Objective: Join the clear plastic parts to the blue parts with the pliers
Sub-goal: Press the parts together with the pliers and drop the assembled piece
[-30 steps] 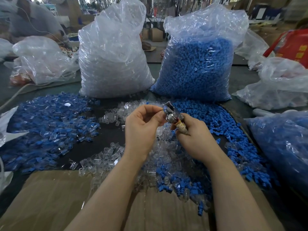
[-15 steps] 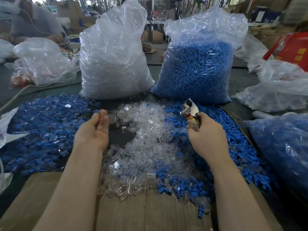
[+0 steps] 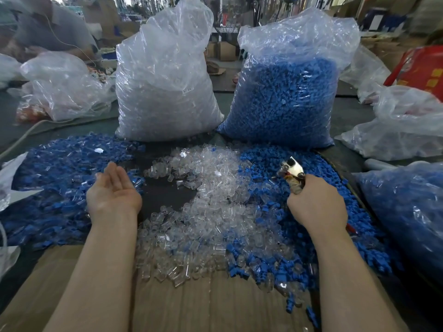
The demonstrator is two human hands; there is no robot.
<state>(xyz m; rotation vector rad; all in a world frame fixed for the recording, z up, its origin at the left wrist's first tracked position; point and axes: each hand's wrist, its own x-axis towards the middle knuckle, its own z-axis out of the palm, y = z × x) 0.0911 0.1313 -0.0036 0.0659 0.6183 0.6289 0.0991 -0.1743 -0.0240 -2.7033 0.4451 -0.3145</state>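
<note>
The left hand lies palm-up and empty above the heap of joined blue-and-clear pieces. The right hand is fisted around the metal pliers with wrapped handles, nose raised. Loose clear plastic sleeves and small blue plastic plugs lie between, seemingly light, rigid and slippery; pinch each by its sides.

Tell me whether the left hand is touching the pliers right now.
Apart. The head view shows the left hand open, palm up, over the joined blue pile, while the pliers sit in the right hand across the clear parts.
</note>
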